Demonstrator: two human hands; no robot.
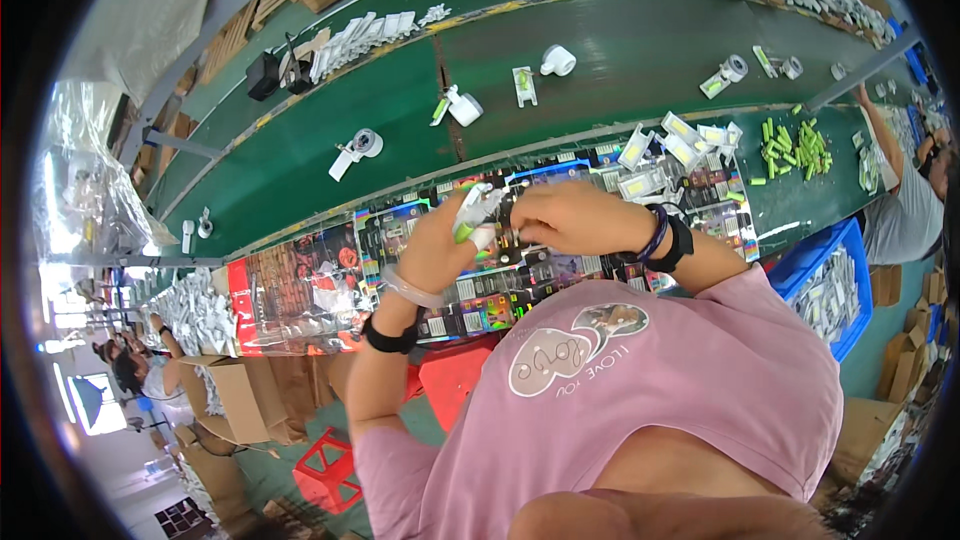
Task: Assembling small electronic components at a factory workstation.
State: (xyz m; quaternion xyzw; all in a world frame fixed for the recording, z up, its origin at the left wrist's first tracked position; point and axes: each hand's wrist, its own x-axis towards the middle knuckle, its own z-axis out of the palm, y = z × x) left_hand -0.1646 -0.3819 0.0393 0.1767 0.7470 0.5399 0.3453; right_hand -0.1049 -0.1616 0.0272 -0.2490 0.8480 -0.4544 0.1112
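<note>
My left hand (437,243) and my right hand (568,214) meet over the near edge of the workbench. Between them is a small white and green gadget (472,216); my left fingers grip it and my right fingertips close on its dark end. Under the hands lie rows of colourful printed packaging cards (500,305). My left wrist carries a black band and a clear bangle, my right a black watch and a purple bracelet.
A green conveyor belt (300,155) runs past with scattered white gadgets (465,107). Clear blister shells (668,145) and a pile of small green parts (792,147) lie right. A blue crate (850,252), red stools (325,470), cardboard boxes and co-workers (905,205) surround me.
</note>
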